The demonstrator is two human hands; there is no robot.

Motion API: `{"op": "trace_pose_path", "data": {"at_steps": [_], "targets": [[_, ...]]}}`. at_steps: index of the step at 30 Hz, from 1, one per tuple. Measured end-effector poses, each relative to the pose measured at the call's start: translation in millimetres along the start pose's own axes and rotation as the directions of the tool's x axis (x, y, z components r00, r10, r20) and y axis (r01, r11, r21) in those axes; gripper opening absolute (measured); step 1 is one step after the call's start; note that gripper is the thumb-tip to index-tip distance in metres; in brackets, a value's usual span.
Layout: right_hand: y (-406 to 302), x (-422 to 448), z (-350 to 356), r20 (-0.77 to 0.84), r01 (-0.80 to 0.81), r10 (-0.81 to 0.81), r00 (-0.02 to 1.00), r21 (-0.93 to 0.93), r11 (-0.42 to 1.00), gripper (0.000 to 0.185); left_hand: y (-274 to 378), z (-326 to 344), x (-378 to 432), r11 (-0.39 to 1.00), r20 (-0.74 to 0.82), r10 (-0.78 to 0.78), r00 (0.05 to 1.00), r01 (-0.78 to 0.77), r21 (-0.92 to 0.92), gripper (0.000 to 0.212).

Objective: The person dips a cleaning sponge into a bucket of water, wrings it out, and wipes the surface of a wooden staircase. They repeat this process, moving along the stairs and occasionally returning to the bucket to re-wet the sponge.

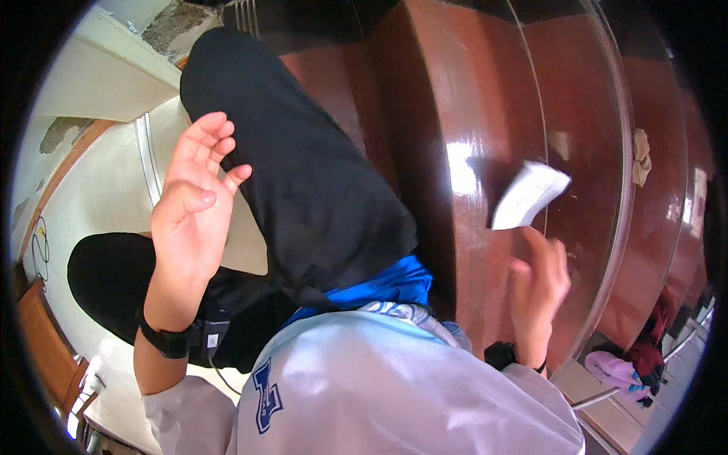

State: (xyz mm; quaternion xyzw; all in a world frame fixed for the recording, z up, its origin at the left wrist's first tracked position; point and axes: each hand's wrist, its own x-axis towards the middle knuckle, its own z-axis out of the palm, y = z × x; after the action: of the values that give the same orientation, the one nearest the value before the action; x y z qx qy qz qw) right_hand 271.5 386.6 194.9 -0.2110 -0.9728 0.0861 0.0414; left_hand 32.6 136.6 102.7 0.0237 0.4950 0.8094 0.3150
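My left hand [196,199] is raised palm up above my lap, fingers slightly curled and apart, with nothing in it. My right hand [540,278] is out to the right, somewhat blurred, in front of the glossy reddish-brown panels [489,102]. A small white flat piece [530,196], perhaps folded paper or cloth, appears at the fingertips of that hand; whether the fingers grip it cannot be told. Black bands circle both wrists, and a small black device with a cable [215,335] lies by the left one.
A beige cloth [641,158] hangs at the panels' far right. Pink and dark red fabric [611,367] lies by metal rails at the lower right. My legs in black trousers [324,187] extend over a pale floor [102,199]. A thin cable [41,244] lies at the far left.
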Motion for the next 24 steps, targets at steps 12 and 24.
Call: {"op": "trace_pose_path", "data": {"at_steps": [12,24], "targets": [[98.0,8.5,77.9,-0.049,-0.197,0.191,0.98,-0.234,0.952,0.049,1.0,3.9,-7.0,0.982,0.115,-0.161,0.98,0.171,-0.085,0.042],[120.3,37.0,16.2,0.106,-0.412,0.587,0.803,0.81,0.417,0.023,-4.5,-5.2,-3.1,0.964,0.152,-0.163,0.975,0.19,-0.186,0.031]]}}
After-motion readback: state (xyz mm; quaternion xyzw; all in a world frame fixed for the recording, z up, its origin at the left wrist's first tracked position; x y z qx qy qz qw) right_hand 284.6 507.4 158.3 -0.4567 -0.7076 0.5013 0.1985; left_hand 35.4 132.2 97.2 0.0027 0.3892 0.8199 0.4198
